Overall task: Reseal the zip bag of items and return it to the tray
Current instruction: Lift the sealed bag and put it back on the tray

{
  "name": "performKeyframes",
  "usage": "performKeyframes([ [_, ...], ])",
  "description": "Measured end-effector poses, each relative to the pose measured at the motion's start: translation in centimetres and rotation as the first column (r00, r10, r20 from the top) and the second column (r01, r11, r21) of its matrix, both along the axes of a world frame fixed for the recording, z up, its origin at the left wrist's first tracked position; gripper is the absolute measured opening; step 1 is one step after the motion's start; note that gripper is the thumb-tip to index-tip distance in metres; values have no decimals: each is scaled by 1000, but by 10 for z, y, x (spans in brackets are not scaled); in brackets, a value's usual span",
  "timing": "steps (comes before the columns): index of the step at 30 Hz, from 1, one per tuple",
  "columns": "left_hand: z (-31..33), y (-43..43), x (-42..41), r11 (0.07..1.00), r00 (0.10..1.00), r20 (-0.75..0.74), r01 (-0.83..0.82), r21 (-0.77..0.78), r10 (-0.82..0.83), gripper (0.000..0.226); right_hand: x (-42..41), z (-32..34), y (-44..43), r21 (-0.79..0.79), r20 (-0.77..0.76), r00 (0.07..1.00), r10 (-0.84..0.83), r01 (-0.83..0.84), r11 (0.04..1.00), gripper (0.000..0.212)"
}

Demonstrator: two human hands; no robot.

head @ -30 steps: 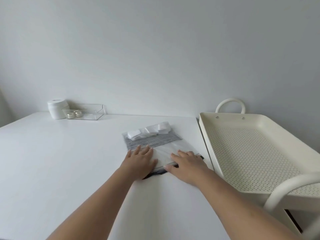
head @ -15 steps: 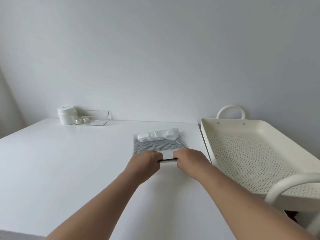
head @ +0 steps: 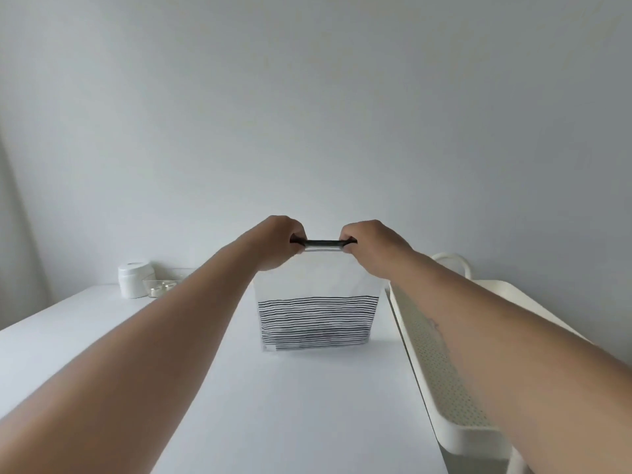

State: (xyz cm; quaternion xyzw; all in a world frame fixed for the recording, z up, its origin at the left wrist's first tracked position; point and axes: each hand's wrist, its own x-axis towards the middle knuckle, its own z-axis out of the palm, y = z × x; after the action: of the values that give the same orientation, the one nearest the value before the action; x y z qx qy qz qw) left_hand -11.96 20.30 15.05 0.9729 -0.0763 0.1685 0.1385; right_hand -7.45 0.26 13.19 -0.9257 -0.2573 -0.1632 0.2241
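The left hand (head: pixel 278 242) was closed in a pinch on the left end of the black zip strip (head: pixel 323 243), and the striped zip bag (head: pixel 316 313) hung upright below it over the white table (head: pixel 290 405), its bottom edge at or just above the surface; which, I could not tell. The right hand (head: pixel 371 246) pinched the strip's other end, so the strip ran level from left to right between the fists. The perforated cream tray (head: pixel 441 367) lay just to the bag's right, nearer the right hand, so the return looked like a sideways carry once the seal was pressed.
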Motion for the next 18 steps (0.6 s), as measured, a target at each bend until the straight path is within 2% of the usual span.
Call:
performKeyframes([
  [4, 48, -11, 7, 998, 989, -135, 54, -45, -59, 9, 1, 46, -18, -18, -42, 999, 30, -31, 999, 11],
  [10, 95, -53, 14, 985, 896, -415, 112, -130, -157, 11, -4, 97, -60, -165, -274, 961, 36, -84, 983, 9],
  [13, 116, -76, 18, 983, 886, -427, 144, -116, -181, 12, -3, 113, -86, -140, -314, 949, 40, -88, 986, 4],
  [18, 140, -119, 33, 970, 884, -400, 209, -126, -243, 13, 4, 140, -129, -139, -279, 960, -28, -11, 990, 4],
])
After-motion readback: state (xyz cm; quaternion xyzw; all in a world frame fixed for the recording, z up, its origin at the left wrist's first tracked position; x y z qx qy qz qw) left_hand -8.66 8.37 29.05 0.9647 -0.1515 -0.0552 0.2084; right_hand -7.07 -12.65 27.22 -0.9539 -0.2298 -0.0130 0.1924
